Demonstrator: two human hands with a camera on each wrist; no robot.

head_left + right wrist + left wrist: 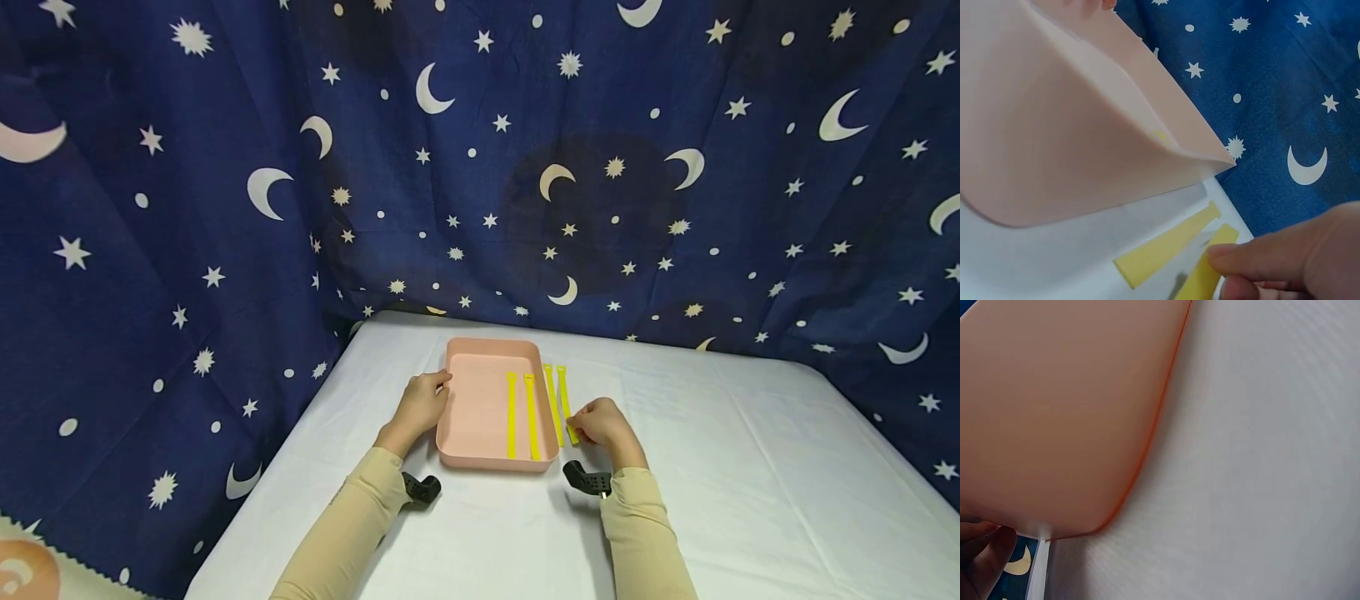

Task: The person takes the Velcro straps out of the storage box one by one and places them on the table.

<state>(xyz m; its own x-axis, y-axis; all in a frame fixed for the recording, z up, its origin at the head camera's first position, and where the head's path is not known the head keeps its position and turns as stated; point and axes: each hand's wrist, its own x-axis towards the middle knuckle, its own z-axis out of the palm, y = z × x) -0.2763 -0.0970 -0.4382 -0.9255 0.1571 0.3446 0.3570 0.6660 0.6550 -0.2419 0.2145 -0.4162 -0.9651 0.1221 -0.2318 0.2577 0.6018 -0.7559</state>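
Note:
A pink tray (480, 400) lies on the white table (712, 467). Two yellow strips (521, 415) lie lengthwise inside it, near its right wall. Two more yellow strips (552, 398) lie on the cloth just right of the tray. My right hand (581, 430) pinches the near end of the outer strip (1207, 275); its fingertips (1241, 259) show in the right wrist view, with the neighbouring strip (1166, 247) flat beside them. My left hand (441, 385) grips the tray's left rim. The left wrist view shows the tray's outer wall (1054, 412) and fingers (982, 556) at its edge.
A dark blue curtain (225, 208) printed with moons and stars hangs behind and on both sides of the table. Black wrist mounts (588, 481) sit on both forearms. White cloth stretches to the right of the tray.

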